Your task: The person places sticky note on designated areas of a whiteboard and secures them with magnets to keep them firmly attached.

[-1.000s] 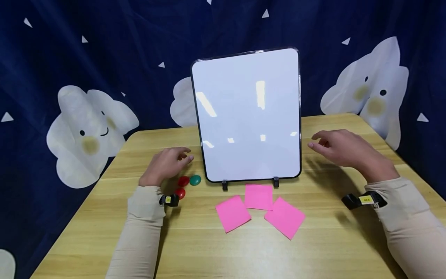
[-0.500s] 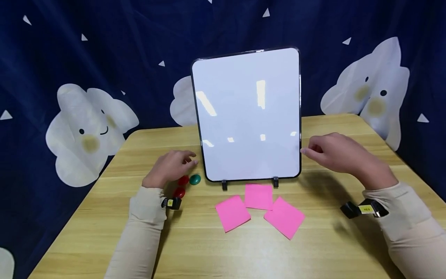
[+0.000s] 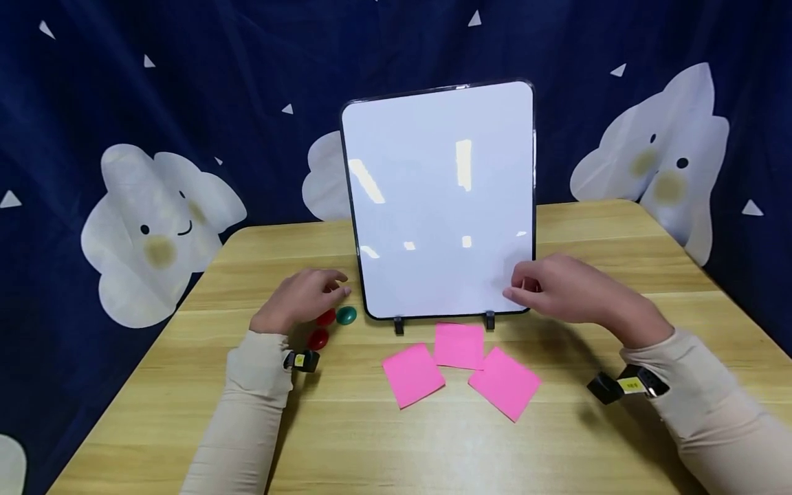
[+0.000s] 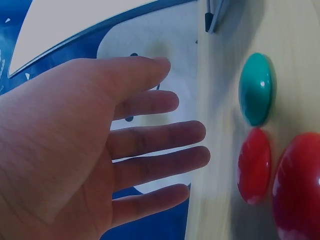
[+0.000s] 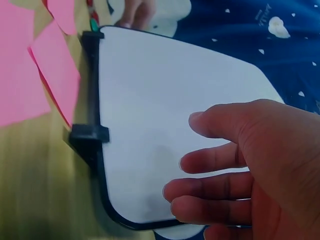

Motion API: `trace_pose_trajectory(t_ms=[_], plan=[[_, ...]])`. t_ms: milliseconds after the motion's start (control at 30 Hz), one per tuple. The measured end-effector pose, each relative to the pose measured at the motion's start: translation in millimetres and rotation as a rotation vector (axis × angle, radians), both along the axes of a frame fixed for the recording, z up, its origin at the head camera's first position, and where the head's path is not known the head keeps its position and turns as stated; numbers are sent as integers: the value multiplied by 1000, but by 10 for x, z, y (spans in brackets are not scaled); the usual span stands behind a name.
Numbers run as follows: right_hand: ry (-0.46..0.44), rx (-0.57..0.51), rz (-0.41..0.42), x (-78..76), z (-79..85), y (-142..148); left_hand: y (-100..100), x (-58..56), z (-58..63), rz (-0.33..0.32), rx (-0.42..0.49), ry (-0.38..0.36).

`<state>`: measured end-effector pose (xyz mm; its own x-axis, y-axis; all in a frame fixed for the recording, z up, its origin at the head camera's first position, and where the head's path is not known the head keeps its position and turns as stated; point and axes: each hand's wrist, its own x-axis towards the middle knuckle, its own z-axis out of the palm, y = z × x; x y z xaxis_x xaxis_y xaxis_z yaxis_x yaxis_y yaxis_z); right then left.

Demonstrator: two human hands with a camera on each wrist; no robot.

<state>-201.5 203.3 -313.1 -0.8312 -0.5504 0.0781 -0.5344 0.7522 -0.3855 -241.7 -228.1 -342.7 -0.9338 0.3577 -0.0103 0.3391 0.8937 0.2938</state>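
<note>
My left hand (image 3: 300,300) hovers at the left of the whiteboard, above two red magnets (image 4: 254,166) and a green magnet (image 4: 256,89). Its fingers are relaxed and nearly straight in the left wrist view, with nothing in them. My right hand (image 3: 559,289) is in front of the lower right corner of the whiteboard (image 3: 433,199), overlapping it in the head view. Loosely bent fingers and an empty palm show in the right wrist view. Three pink sticky notes (image 3: 458,346) lie on the table before the board; two of them are the left note (image 3: 413,375) and the right note (image 3: 504,383).
The whiteboard leans upright on a stand with two black feet (image 3: 490,321). Beneath everything is a wooden table (image 3: 383,454). Behind its far edge hangs a dark blue curtain (image 3: 260,55) with cloud prints.
My right hand has moved left and nearer, from beside the board to in front of its lower right corner. The left hand has shifted slightly right. Magnets and notes stay put.
</note>
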Motion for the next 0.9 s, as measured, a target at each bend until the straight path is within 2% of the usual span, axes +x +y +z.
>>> trace_pose_trajectory(t_ms=[200,400,600,900], plan=[[-54,-17,80,24,-101,-129,-32,2,0,3,7,-8],[-128,12,157,89,-169,-248,-52,20,-7,12,24,-26],[-191,53,199,136,-210,-311,-67,3,-20,31,28,-14],[-282,67,235,174,-320,-333,-103,-9,-65,22,45,-74]])
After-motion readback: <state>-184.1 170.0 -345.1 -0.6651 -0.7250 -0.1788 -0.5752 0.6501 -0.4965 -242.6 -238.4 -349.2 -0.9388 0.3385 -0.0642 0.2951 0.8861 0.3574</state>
